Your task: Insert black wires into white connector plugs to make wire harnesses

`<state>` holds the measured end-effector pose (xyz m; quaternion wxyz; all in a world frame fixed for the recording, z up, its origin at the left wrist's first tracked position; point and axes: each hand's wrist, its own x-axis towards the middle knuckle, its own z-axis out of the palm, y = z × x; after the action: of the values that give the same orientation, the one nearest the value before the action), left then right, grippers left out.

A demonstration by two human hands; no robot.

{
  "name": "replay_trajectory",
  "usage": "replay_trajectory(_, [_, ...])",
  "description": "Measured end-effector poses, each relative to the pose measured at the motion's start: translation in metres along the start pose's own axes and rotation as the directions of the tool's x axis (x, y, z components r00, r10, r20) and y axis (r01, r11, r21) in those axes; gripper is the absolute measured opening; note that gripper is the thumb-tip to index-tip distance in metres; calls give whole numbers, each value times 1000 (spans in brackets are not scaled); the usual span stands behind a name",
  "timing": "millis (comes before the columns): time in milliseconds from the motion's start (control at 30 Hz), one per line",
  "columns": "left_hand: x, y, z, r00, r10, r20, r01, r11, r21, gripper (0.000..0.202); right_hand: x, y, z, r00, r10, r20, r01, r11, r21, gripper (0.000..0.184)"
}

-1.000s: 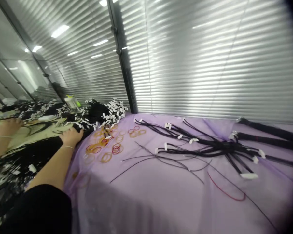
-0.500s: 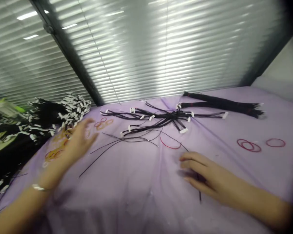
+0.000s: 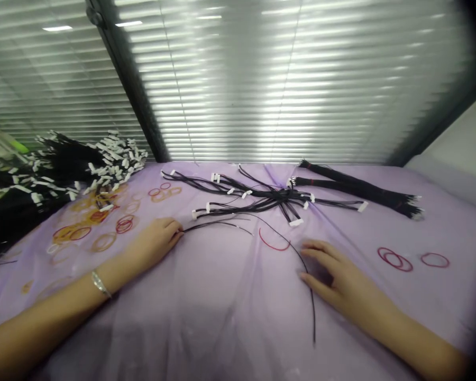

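Observation:
My left hand [image 3: 155,243] lies on the purple cloth [image 3: 230,312], its fingers closed on the ends of a few thin black wires [image 3: 218,225] that run off to the right. My right hand [image 3: 339,280] rests flat on the cloth with fingers spread, next to a long black wire [image 3: 310,296] that curves down toward me. A loose spread of black cables with white connectors [image 3: 262,197] lies just beyond both hands. A short red wire [image 3: 273,245] lies between them.
A large heap of black cables with white plugs [image 3: 63,164] sits at the left. Rubber bands [image 3: 99,225] are scattered near it, and red ones [image 3: 408,260] at the right. Two tied cable bundles [image 3: 360,189] lie at the back right. Window blinds [image 3: 285,79] stand behind.
The view swung right from the left heap. My left hand moved from the cable heap across the rubber bands and closed on thin black wires. My right hand came into view and settled flat.

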<state>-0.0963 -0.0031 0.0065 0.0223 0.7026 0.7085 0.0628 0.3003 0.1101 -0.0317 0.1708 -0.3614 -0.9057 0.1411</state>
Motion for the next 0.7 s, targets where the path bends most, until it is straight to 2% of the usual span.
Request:
replay_trajectory(133, [-4, 1, 1, 999, 37, 37, -36, 999, -12, 32, 3, 2, 3, 994, 93, -54, -91, 995, 30, 35])
replay_trajectory(200, [-9, 2, 0, 990, 120, 74, -117, 992, -44, 30, 4, 2, 2, 994, 94, -56, -91, 995, 50, 30])
replay_trajectory(333, [-26, 16, -6, 930, 353, 105, -338, 931, -142, 27, 8, 3, 0, 996, 82, -47, -80, 996, 44, 26])
replay_trajectory(433, [-36, 31, -12, 887, 435, 155, -384, 881, -276, 24, 8, 3, -4, 996, 92, -23, -91, 996, 17, 25])
replay_trajectory(500, [-39, 36, -13, 910, 361, 201, -287, 902, -321, 24, 8, 4, -7, 996, 92, -6, -92, 996, 4, 24])
replay_trajectory(567, [-38, 38, -13, 950, 220, 221, -150, 944, -293, 26, 7, 6, -9, 996, 86, 8, -86, 996, -7, 24])
replay_trajectory(700, [-33, 34, -13, 984, -8, 178, 51, 969, -240, 31, 6, 10, -8, 995, 102, 10, -102, 994, -35, 28])
